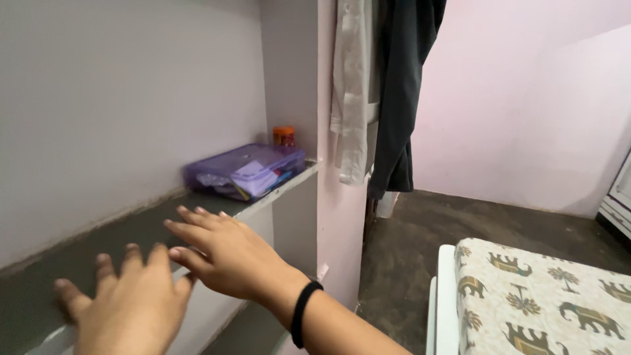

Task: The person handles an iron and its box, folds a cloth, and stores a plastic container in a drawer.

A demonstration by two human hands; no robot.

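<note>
Shelf (98,253): purple box (246,171) lies lengthwise, hands (227,253) empty.

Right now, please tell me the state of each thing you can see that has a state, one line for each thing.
Left hand: open, fingers spread, holds nothing, over the shelf edge.
Right hand: open, flat, holds nothing, reaching over the grey shelf.
Purple plastic box: lid closed, lying flat on the shelf, papers inside.
Orange-lidded jar: upright, lid on, behind the box.
White shirt: hanging.
Dark garment: hanging beside the shirt.
</note>
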